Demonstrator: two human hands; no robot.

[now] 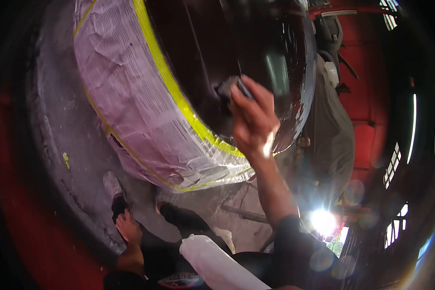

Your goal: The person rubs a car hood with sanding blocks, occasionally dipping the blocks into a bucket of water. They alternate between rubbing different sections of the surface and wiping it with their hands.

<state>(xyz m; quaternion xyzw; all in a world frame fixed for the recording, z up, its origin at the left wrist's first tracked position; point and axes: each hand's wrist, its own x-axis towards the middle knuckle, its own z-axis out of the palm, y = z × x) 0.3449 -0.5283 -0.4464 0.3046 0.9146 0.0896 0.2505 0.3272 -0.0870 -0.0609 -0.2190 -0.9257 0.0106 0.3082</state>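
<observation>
My right hand (256,116) grips a small dark grey block (231,88) between thumb and fingers, held against a glossy dark car panel (212,53). Wet-looking streaks and light reflections mark the panel around it. Bright yellow masking tape (171,89) runs along the panel's edge. Beyond the tape, newspaper-like masking paper (135,96) hangs over the side of the car. Down at the lower left, my left hand (128,227) lies on my dark-clothed leg, its fingers stretched out and holding nothing.
A grey cloth cover (331,135) drapes over something to the right, before a red wall (367,96). A bright lamp (323,221) shines at lower right. My shoe (113,184) stands on the grey floor (72,125). A long white rounded object (217,263) lies across the bottom.
</observation>
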